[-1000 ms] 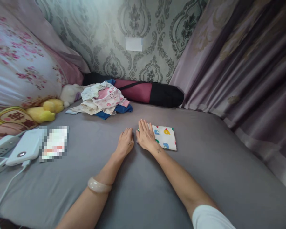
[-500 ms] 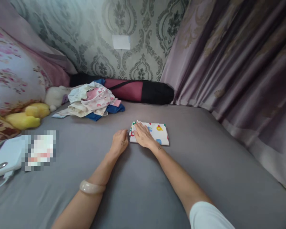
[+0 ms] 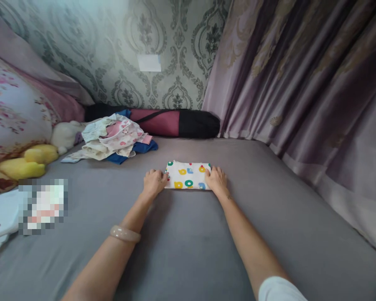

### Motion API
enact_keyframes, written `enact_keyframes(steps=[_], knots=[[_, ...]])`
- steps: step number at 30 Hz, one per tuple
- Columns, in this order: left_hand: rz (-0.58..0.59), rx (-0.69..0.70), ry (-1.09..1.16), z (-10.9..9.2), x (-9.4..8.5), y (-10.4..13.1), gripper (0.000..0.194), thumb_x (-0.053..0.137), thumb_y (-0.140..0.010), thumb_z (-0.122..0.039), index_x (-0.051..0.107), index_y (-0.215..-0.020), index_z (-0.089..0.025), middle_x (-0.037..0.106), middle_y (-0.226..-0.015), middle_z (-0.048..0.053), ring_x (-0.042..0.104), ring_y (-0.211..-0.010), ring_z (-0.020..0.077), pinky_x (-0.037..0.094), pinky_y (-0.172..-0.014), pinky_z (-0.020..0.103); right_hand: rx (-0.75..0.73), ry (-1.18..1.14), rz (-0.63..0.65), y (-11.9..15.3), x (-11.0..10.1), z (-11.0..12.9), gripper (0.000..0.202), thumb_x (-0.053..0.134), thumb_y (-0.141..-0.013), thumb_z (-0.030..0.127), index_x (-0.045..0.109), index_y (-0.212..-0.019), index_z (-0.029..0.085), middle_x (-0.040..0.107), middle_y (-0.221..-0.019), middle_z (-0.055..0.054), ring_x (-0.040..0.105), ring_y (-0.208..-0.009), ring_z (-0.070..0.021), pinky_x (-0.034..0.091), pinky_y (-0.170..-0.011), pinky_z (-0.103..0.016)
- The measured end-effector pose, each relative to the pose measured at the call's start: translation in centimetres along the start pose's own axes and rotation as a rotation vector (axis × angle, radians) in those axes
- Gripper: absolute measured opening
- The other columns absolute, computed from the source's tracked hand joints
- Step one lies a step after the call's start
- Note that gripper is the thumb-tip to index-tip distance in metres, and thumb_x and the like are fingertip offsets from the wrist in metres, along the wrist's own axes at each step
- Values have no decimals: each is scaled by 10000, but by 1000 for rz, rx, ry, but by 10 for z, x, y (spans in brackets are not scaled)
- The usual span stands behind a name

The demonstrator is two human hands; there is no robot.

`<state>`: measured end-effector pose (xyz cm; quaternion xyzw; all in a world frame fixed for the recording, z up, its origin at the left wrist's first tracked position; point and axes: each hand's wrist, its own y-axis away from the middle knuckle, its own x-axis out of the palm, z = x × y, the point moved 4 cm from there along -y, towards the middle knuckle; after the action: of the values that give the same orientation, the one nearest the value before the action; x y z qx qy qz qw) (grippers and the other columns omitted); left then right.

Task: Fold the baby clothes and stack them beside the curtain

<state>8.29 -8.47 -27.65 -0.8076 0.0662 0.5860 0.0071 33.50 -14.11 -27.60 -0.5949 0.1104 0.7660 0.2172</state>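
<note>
A white folded garment (image 3: 188, 175) with yellow, blue, green and red prints lies flat as a neat rectangle on the grey bed sheet (image 3: 181, 234). At its left end my left hand (image 3: 154, 182) has curled fingers, with the thumb against the cloth's edge. My right hand (image 3: 217, 182) closes on the opposite end, its thumb on top of the print. The fingertips of both hands are partly hidden. A pale bangle (image 3: 125, 233) circles my left forearm.
Behind to the left is a loose heap of clothes (image 3: 115, 136). A maroon and black long bag (image 3: 163, 122) lies along the wall. Yellow plush toy (image 3: 25, 163), floral pillow (image 3: 12, 108) and white power bank (image 3: 6, 213) are at left; a curtain (image 3: 288, 83) hangs at right.
My right hand has moved from the garment's top to its right end. My left hand now touches the left end, and more of the print shows. The view has shifted slightly right.
</note>
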Motion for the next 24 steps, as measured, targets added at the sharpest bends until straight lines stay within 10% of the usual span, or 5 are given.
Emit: enact_keyframes(steps=[16, 24], knots=[[-73, -36, 90, -18, 20, -10, 363, 489, -844, -383, 668, -1058, -151, 629, -1089, 170, 567, -1051, 303, 417, -815, 339, 28, -273, 58, 0, 6, 0, 284, 493, -856, 270, 571, -1096, 140, 639, -1109, -152, 597, -1025, -253, 431, -829, -319], [-7, -69, 796, -16, 12, -8, 166, 587, -791, -303, 597, -847, -147, 611, -720, 14, 590, -679, 149, 421, -605, 232, 180, -748, 72, -13, 19, -15, 238, 657, -717, 284, 578, -921, 192, 687, -840, -28, 655, -802, -190, 507, -692, -268]])
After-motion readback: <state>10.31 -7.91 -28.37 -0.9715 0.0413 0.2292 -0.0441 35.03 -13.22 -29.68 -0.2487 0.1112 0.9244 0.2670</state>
